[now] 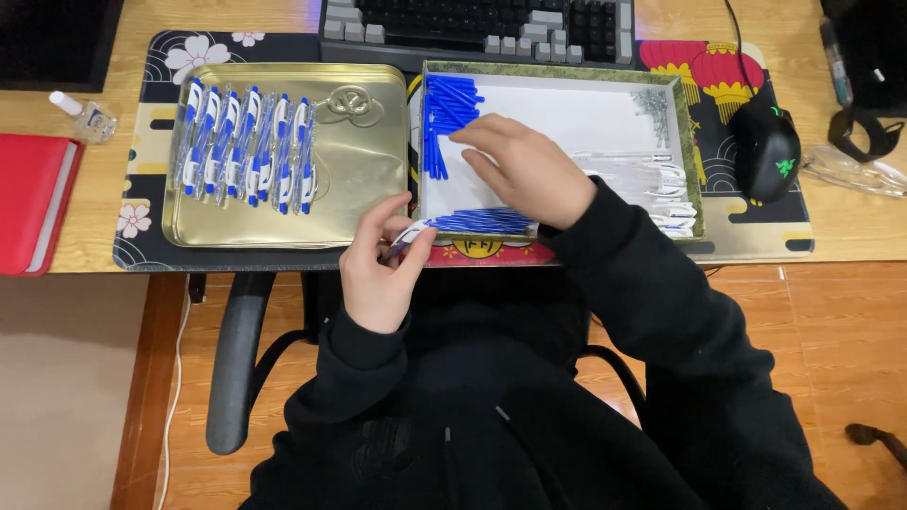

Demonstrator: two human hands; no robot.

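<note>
- Progress, judged from the layout: roughly a dozen finished blue-and-white ballpoint pens [248, 146] lie side by side in a row across the left half of the shallow gold metal tray [359, 203]; the tray's right half shows bare metal.
- Stock not yet used sits in the white-floored cardboard box with a patterned green rim [567, 118]: a pile of loose blue plastic pen tubes [444, 118] at its left wall, a second bundle of blue parts [482, 222] along its near edge, clear-and-white pen barrels [652, 184] at its right side, and a small heap of metal springs [652, 102] in the far right corner. Much appears left to assemble.
- Left hand [378, 269]: fingers curled, pinching a partly built white-and-blue pen piece [411, 234] at the table's near edge, just outside the box's near left corner.
- Right hand [529, 170]: over the box floor, palm down, fingers bent and pointing toward the blue tubes; whether it grips anything cannot be told.
- Item in hand: slim, white body with a blue end, mostly covered by the fingers; further detail is too small to read.
- Surroundings: grey keyboard [472, 24] behind the box, black mouse [765, 146] to the right.
</note>
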